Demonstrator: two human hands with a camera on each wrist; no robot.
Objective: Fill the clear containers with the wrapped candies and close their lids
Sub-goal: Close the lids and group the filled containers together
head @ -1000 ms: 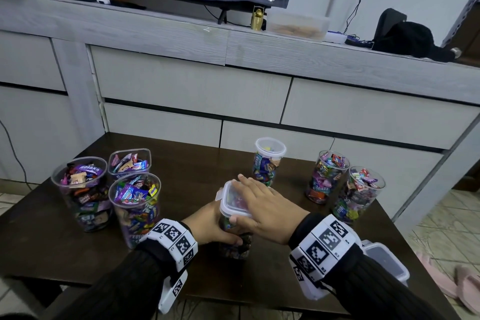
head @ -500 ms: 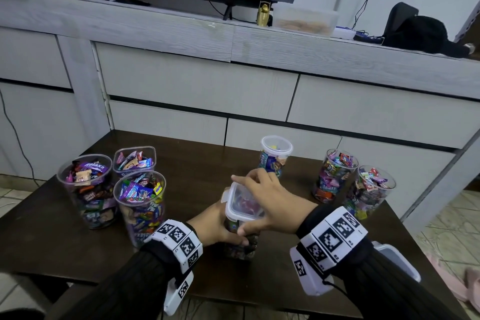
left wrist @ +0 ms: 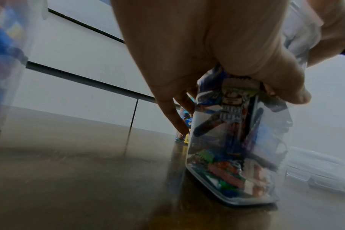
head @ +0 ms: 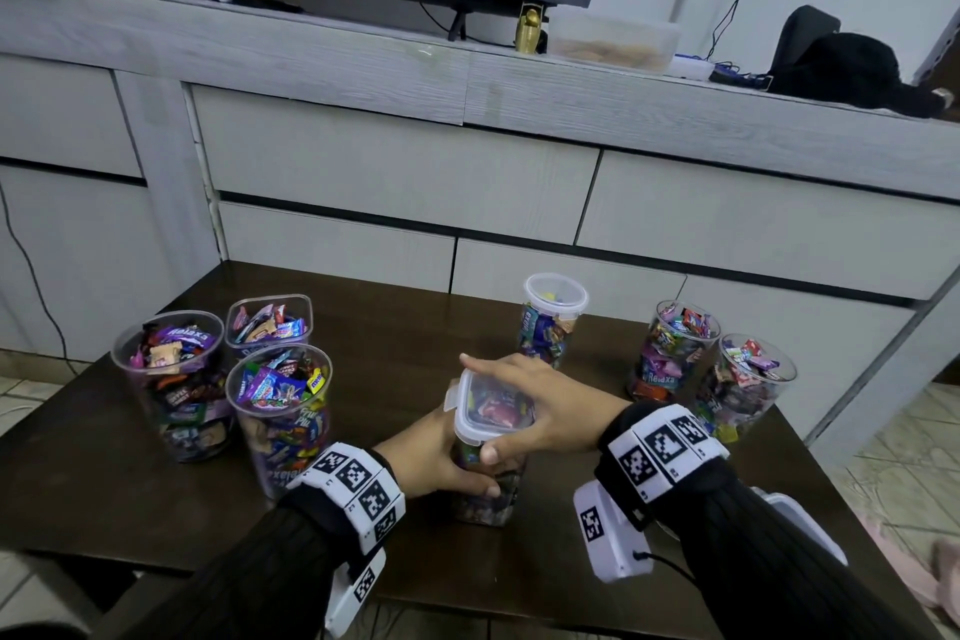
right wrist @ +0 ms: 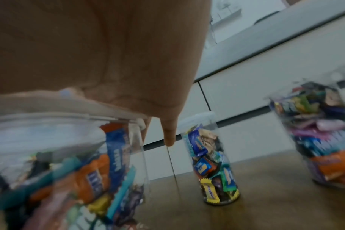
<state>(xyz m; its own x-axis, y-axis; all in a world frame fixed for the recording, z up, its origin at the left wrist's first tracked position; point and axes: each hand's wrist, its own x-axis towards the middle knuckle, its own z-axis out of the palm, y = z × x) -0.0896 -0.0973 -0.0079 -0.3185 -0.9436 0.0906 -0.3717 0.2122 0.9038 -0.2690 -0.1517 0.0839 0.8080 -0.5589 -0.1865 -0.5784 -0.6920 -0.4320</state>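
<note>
A square clear container (head: 483, 494) full of wrapped candies stands at the middle of the dark table (head: 395, 359), with a white-rimmed lid (head: 491, 411) on top. My left hand (head: 447, 457) grips the container's body from the left, thumb on its near face. My right hand (head: 540, 400) spans the lid, fingers along its far edge and thumb against its near edge. The left wrist view shows the same container (left wrist: 236, 140) under my fingers. In the right wrist view, my palm covers the lid (right wrist: 49, 112). Whether the lid's latches are snapped down is hidden.
Three open candy-filled containers (head: 171, 379) cluster at the left. A closed round container (head: 553, 317) stands behind my hands. Two open filled containers (head: 675, 353) stand at the right. A loose lid (head: 800, 525) lies by the table's right near edge, behind my right forearm.
My right hand went from lying flat on the lid to spanning it, fingers at the far edge and thumb at the near edge. My left hand kept its grip on the container.
</note>
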